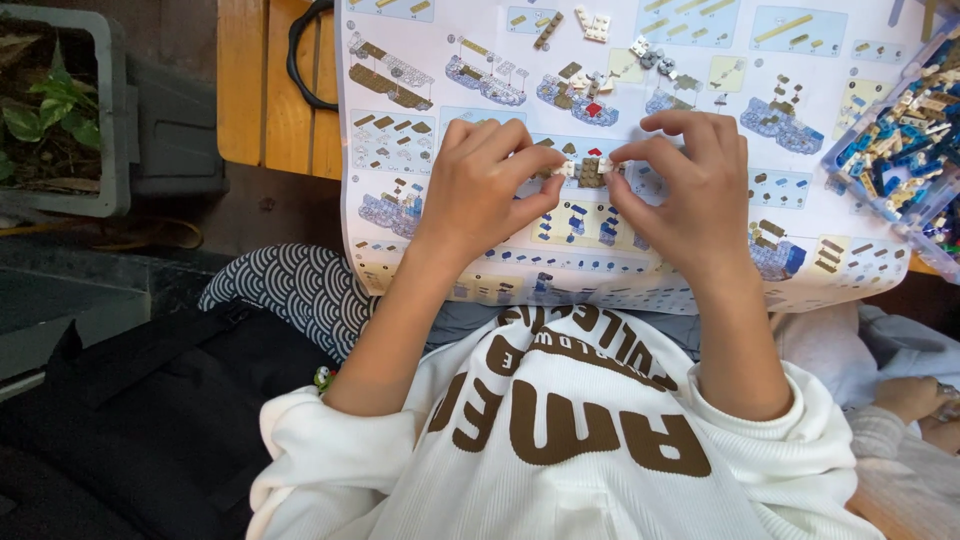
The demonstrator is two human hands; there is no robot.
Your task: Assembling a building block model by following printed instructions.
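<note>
Both hands meet over the middle of a large instruction sheet (640,70) spread on a wooden table (265,90). The left hand (480,195) and right hand (690,190) pinch a small brick assembly (585,170) between them, a tan and white cluster with a red piece just above it. The fingers (525,160) of the left hand are clamped on its left end, and the right hand's thumb and forefinger are closed on its right end. The assembly sits just above the sheet, over one of the printed step pictures.

This looks like a joining step: 2 parts being pressed together, or a small piece being seated on the cluster. Whether the piece is fully home cannot be told, since the fingertips hide the seam. A next move would likely call for a firm, even squeeze with the studs lined up, then a check against the diagram beneath.

At the right edge lies a clear tray of loose bricks (900,140), mostly blue, tan and white, well apart from the hands. A few loose pieces (592,24) rest near the top of the sheet. A potted plant (50,110) stands far left, and a black bag (150,400) lies by the person's lap.
</note>
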